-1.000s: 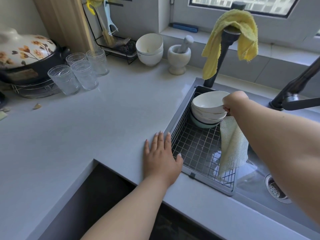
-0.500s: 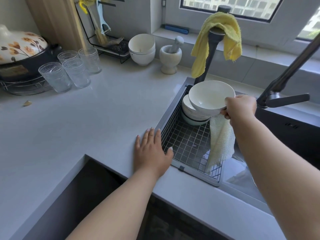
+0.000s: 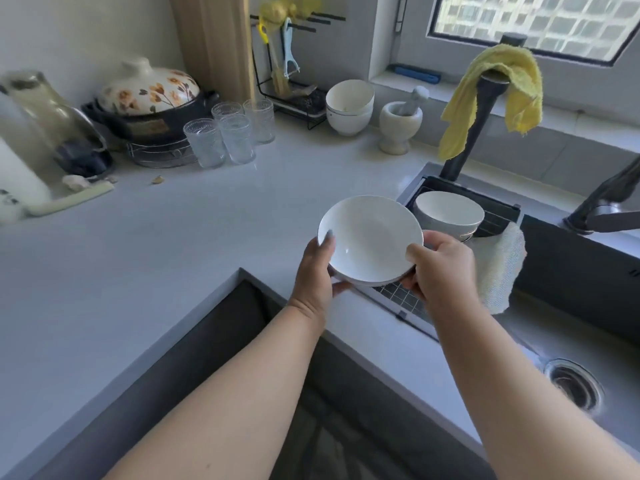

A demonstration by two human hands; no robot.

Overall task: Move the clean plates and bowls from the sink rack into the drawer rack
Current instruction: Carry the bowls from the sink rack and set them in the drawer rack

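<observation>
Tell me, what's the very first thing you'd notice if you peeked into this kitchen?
Right in the middle, a white bowl is held up over the counter edge, the left hand gripping one side and the right hand the other. Just behind it, more bowls sit stacked in the sink rack. A bright yellow cloth droops over the tall black tap by the window.

A pale grey counter [image 3: 145, 258] wraps round a corner beneath white walls, with a wooden panel [image 3: 214, 43] standing upright at the back. Daylight enters through a dark-framed window [image 3: 533, 26] above a grey tiled sill [image 3: 571, 123], brightening the counter's surface.
</observation>
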